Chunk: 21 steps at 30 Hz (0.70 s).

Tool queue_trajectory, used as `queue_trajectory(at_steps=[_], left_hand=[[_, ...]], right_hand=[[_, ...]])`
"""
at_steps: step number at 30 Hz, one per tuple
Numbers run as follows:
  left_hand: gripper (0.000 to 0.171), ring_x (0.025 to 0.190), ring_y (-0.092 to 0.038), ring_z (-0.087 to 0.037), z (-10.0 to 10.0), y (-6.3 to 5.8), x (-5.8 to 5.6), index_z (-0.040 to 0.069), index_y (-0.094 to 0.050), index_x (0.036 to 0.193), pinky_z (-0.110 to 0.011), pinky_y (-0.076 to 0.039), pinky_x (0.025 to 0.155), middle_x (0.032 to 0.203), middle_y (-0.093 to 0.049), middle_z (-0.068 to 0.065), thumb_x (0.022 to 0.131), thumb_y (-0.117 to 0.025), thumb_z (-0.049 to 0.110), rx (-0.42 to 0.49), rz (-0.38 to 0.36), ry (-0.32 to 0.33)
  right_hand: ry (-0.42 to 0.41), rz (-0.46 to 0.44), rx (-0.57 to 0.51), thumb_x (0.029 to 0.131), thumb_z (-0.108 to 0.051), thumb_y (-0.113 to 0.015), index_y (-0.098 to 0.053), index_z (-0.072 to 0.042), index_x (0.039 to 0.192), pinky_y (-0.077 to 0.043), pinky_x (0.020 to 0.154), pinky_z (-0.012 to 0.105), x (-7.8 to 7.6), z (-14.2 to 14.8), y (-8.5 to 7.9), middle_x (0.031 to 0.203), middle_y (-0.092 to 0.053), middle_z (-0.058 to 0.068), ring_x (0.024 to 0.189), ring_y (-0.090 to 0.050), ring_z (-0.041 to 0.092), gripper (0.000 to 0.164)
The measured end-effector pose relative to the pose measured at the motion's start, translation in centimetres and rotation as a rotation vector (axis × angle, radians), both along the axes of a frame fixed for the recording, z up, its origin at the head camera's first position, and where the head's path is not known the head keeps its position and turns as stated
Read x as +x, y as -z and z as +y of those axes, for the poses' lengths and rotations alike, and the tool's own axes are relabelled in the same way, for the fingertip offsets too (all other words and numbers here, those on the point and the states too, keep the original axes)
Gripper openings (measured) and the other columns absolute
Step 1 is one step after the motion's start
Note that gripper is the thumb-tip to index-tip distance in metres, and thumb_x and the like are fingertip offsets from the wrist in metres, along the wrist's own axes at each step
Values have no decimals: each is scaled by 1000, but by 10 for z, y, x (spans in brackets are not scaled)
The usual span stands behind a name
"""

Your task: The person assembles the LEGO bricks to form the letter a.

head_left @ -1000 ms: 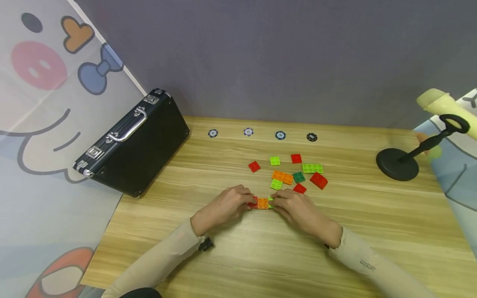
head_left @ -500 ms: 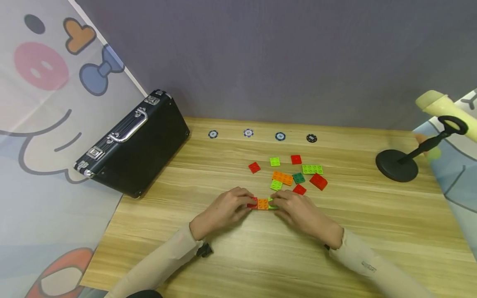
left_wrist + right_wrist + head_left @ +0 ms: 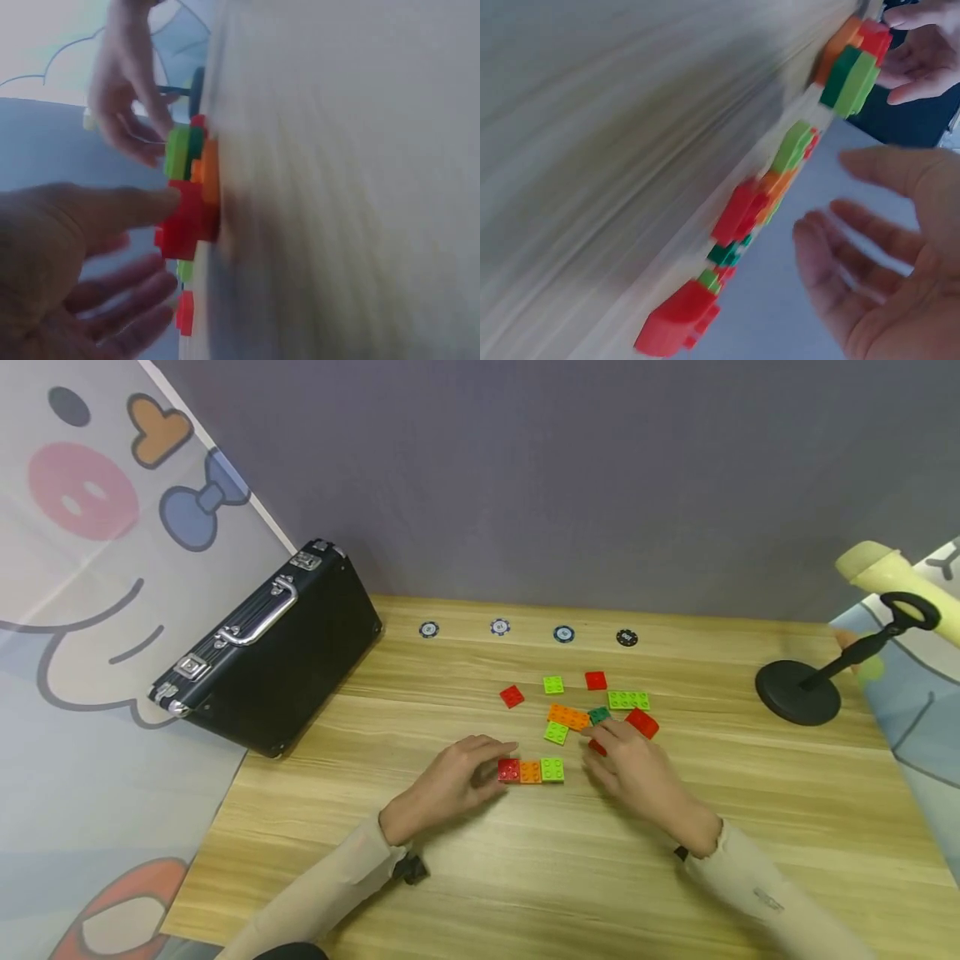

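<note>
A short row of joined toy building bricks lies in front of me: a red brick (image 3: 508,770) at the left end, orange studs (image 3: 530,772) in the middle, a lime brick (image 3: 552,770) at the right. From the wrist views, the red brick sits on an orange brick (image 3: 211,176), and the lime one on a dark green brick (image 3: 839,76). My left hand (image 3: 448,783) is beside the red end, thumb and fingers spread, the thumb overlapping the red brick in the left wrist view. My right hand (image 3: 640,772) holds nothing, its fingers parted over a partly hidden red brick (image 3: 597,747).
Loose bricks lie behind the row, among them an orange one (image 3: 568,717), a lime one (image 3: 628,700) and a sloped red one (image 3: 642,723). Several poker chips (image 3: 500,627) line the back. A black case (image 3: 300,652) stands left, a black stand (image 3: 798,692) right.
My right hand has let go of the lime brick and moved right, towards the loose bricks. My left fingers have spread away from the red brick, and the row stays in place.
</note>
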<state>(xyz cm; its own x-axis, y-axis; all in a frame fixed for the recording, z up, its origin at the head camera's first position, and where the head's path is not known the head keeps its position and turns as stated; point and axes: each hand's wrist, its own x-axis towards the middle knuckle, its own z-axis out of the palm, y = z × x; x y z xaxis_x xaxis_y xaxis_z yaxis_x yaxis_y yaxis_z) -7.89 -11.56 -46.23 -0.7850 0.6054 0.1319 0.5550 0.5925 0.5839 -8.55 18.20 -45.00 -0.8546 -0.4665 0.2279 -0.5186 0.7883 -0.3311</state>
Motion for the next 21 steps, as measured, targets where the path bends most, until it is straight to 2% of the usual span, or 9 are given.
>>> queue_trajectory(at_steps=[2, 4, 9, 14, 21], left_hand=[[58, 104, -63, -14, 0, 1, 0, 12, -59, 134, -31, -57, 90, 118, -68, 0, 81, -82, 19, 46, -39, -39], [58, 97, -64, -15, 2, 2, 0, 10, -60, 131, -31, -57, 83, 114, -68, -1, 79, -83, 19, 77, -69, -73], [51, 85, -63, -14, 7, 6, -2, 10, -65, 122, -24, -55, 69, 105, -69, 1, 77, -85, 22, 97, -120, -125], [43, 82, -65, -14, 8, 9, -5, 9, -67, 116, -21, -56, 66, 104, -70, 0, 78, -84, 18, 132, -174, -131], [41, 83, -65, -13, 9, 11, -8, 10, -68, 113, -18, -57, 67, 106, -69, -2, 77, -84, 13, 151, -247, -118]], right_hand=[[46, -10, 6, 85, -20, -76, -68, -2, 112, -61, 67, 42, -2, 5, 2, 111, -67, 15, 91, -67, 27, 34], [75, -31, 18, 85, -20, -76, -66, 0, 114, -60, 67, 44, -3, 8, 3, 114, -66, 18, 91, -66, 30, 36], [94, -85, 38, 86, -20, -76, -67, -1, 112, -59, 63, 42, -4, 10, 7, 110, -65, 17, 85, -65, 28, 34], [87, -105, 46, 85, -18, -76, -69, -3, 107, -56, 55, 35, -5, 9, 8, 101, -65, 12, 78, -63, 23, 27], [94, -119, 29, 85, -14, -75, -68, -4, 103, -57, 56, 35, -5, 10, 10, 101, -65, 14, 78, -62, 23, 22]])
